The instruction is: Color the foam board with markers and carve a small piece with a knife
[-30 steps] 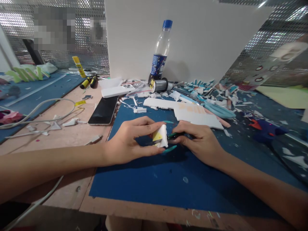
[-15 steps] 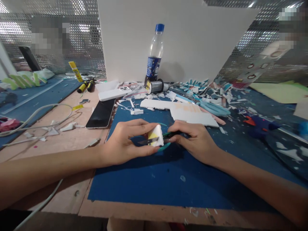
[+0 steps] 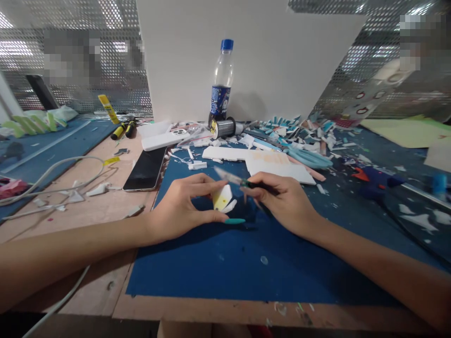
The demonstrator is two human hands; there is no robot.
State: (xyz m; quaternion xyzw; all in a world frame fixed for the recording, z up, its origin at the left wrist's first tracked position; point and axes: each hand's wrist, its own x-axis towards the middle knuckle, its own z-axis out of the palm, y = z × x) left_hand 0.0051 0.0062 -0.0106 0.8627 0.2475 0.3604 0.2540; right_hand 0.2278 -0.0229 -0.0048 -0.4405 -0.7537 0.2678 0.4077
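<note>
Head view: above the blue mat [image 3: 197, 272], the left hand [image 3: 180, 206] pinches a small white-and-yellow foam piece [image 3: 221, 197] between thumb and fingers, while the right hand [image 3: 291, 197] grips a craft knife [image 3: 230, 177] (blade a little blurred). The blade points across near the left index fingertip, so a slip or an overly hard push could nick it; a slack pinch could let the foam twist

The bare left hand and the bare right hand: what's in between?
In the head view: the small yellow-and-white piece, pinched by the left hand, and the thin silver knife blade sticking out from the right hand. Flat blue mat shows below.
</note>
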